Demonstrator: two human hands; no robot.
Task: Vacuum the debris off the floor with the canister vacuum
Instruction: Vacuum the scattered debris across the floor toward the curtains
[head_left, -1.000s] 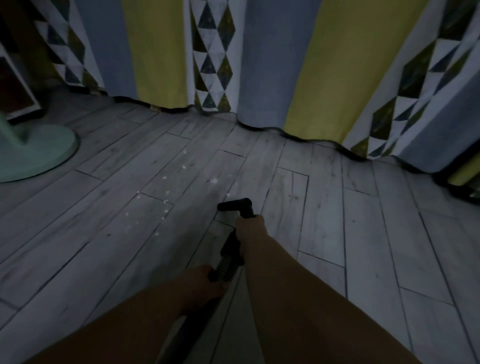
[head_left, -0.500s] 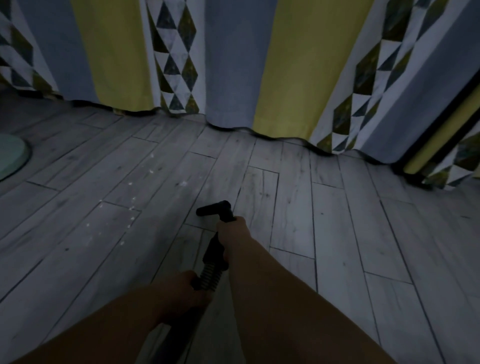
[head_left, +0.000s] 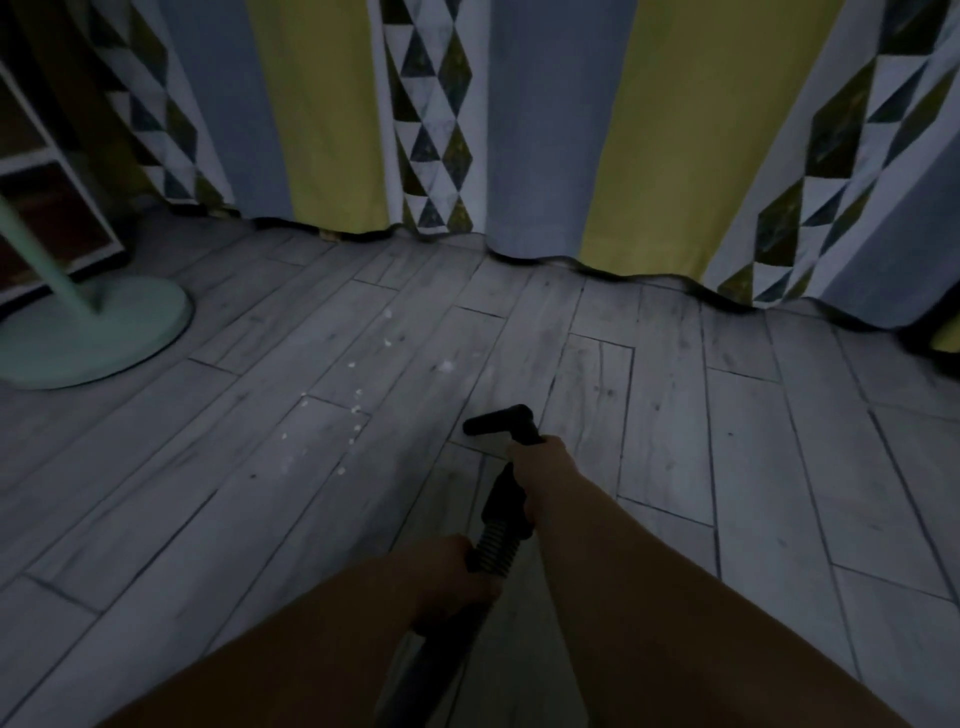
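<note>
Small white crumbs of debris (head_left: 356, 408) lie scattered on the grey plank floor (head_left: 753, 441), left of centre, with one larger speck (head_left: 447, 366) further back. The black vacuum nozzle (head_left: 498, 420) sits low over the floor, just right of the crumbs. My right hand (head_left: 537, 470) grips the black wand right behind the nozzle. My left hand (head_left: 447, 574) grips the ribbed black hose (head_left: 491, 548) lower down. The canister itself is out of view.
A mint-green round stand base (head_left: 98, 332) with a slanted pole stands at the left. Behind it is a white shelf unit (head_left: 47, 156). Yellow, grey and triangle-patterned curtains (head_left: 675, 130) hang to the floor along the back.
The view swung right and then back left, bringing the green stand base into sight again. The nozzle stays just right of the crumbs; both hands keep their grip.
</note>
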